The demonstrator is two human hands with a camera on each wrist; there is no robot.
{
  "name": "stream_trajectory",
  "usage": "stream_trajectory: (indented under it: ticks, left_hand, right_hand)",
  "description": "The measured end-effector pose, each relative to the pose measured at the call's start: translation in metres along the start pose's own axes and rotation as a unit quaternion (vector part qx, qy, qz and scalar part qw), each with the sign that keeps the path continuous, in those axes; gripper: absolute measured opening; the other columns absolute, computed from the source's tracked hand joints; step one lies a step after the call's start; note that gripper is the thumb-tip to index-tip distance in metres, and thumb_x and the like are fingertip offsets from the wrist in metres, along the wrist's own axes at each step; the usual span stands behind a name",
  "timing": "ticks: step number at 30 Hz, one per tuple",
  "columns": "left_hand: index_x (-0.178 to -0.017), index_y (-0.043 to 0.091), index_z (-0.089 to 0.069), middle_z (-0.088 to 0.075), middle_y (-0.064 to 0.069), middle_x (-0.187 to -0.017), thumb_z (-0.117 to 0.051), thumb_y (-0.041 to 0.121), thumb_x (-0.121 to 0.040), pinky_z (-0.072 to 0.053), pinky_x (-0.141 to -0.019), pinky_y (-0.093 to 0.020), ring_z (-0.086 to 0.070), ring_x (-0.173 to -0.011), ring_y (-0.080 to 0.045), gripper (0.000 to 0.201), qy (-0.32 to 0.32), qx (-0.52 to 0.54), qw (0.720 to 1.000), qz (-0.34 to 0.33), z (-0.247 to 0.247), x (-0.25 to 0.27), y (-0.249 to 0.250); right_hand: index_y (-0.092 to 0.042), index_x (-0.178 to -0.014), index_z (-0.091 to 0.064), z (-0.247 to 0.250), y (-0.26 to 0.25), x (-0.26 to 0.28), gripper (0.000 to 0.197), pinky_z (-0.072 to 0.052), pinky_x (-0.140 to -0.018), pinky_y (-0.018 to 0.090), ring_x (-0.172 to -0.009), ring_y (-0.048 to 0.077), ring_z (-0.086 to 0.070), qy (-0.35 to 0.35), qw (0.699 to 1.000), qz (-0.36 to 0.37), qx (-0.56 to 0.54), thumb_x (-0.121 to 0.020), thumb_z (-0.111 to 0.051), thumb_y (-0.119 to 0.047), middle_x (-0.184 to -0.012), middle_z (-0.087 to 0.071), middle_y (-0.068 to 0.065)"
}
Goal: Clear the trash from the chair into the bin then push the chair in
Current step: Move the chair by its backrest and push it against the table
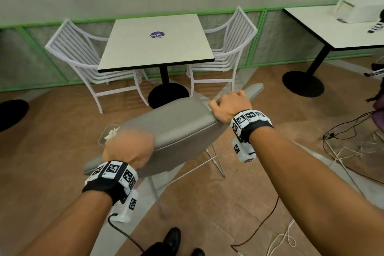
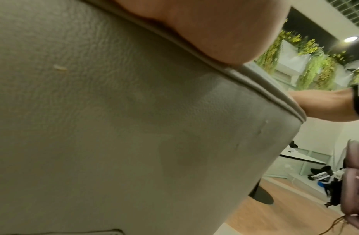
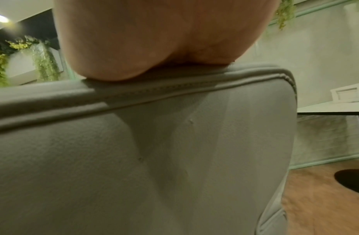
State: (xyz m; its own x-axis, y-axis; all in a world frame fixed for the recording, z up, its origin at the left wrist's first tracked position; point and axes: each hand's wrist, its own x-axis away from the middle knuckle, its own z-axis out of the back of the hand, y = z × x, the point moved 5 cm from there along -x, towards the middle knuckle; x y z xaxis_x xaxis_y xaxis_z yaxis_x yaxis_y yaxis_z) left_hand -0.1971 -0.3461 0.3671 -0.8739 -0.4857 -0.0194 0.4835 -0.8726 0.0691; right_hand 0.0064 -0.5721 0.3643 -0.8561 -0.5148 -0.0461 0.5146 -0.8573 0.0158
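A grey padded chair (image 1: 182, 122) is seen from above and behind, its backrest nearest the viewer, standing on a brown floor (image 1: 52, 151) a little way short of a square counter (image 1: 158, 39). The top edge of the backrest is gripped by both hands. The right hand (image 1: 230, 108) is curled over the right end of the edge, thumb on the near side and fingers wrapped over the far side. The left hand (image 1: 128, 147) is blurred; it is laid over the left part of the backrest, and in the left wrist view its palm (image 2: 205, 31) is pressed onto the piped seam. Whether its fingers are curled round the edge cannot be told. In the right wrist view the heel of the palm (image 3: 154, 39) is pressed down on the backrest seam.

Just beyond the left hand, a clear plastic container (image 1: 106, 135) with crumpled white paper (image 1: 112, 132) in it is partly shown; what it rests on is hidden by the hand and backrest.

The square counter bears a round purple sticker (image 1: 157, 35) and is flanked by two white wire chairs (image 1: 83, 58), one at each side. A second counter (image 1: 332, 27) at the far right carries a white box (image 1: 357, 8). Loose cables (image 1: 342, 151) are strewn over the floor at the right.
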Motion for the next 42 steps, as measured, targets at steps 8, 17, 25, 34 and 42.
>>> stream_trajectory:
  ticks: [8, 17, 25, 34, 42]
  left_hand:
    - [-0.057, 0.012, -0.054, -0.052, -0.003, -0.055, -0.037, 0.038, -0.083, -0.045, -0.058, -0.033, -0.052, -0.054, -0.03, 0.04, 0.003, -0.025, 0.999, -0.037, 0.007, -0.05, -0.041]
    - [-0.058, 0.013, -0.048, -0.051, -0.002, -0.054, -0.033, 0.037, -0.082, -0.037, -0.054, -0.032, -0.05, -0.052, -0.03, 0.037, 0.054, -0.007, 0.998, -0.042, 0.002, -0.076, -0.075]
    - [-0.063, 0.018, -0.053, -0.057, -0.003, -0.059, -0.034, 0.048, -0.091, -0.041, -0.069, -0.036, -0.046, -0.058, -0.027, 0.046, 0.103, -0.011, 0.993, -0.063, -0.004, -0.058, -0.074]
    - [-0.059, 0.017, -0.046, -0.058, -0.011, -0.06, -0.038, 0.038, -0.082, -0.032, -0.064, -0.035, -0.038, -0.056, -0.027, 0.031, 0.133, -0.017, 0.99, -0.037, -0.005, -0.071, -0.076]
    - [-0.057, 0.012, -0.048, -0.042, -0.003, -0.053, -0.037, 0.034, -0.079, -0.026, -0.06, -0.032, -0.037, -0.05, -0.027, 0.033, 0.153, -0.014, 0.988, -0.032, -0.006, -0.105, -0.086]
  right_hand:
    - [-0.014, -0.059, -0.059, -0.004, -0.031, 0.001, 0.068, -0.036, -0.097, 0.048, -0.069, 0.028, -0.053, -0.016, 0.998, -0.066, -0.009, -0.087, -0.011, -0.054, -0.066, -0.059, 0.011]
    - [-0.019, -0.075, -0.072, -0.002, -0.05, 0.007, 0.072, -0.04, -0.09, 0.043, -0.07, 0.029, -0.059, 0.01, 1.0, 0.002, 0.02, -0.096, -0.015, -0.059, -0.064, -0.064, 0.008]
    - [-0.025, -0.088, -0.073, 0.007, 0.017, 0.009, 0.056, -0.04, -0.08, 0.038, -0.072, 0.031, -0.055, 0.036, 0.999, -0.019, 0.007, -0.099, -0.026, -0.053, -0.079, -0.072, 0.012]
    - [-0.022, -0.06, -0.057, 0.002, 0.008, -0.003, 0.051, -0.033, -0.063, 0.032, -0.058, 0.029, -0.05, 0.07, 0.997, 0.005, 0.02, -0.099, -0.033, -0.044, -0.063, -0.064, 0.012]
    - [-0.015, -0.057, -0.058, -0.004, 0.002, -0.034, 0.052, -0.034, -0.054, 0.029, -0.054, 0.03, -0.053, 0.079, 0.996, -0.032, 0.028, -0.093, -0.032, -0.043, -0.055, -0.055, 0.006]
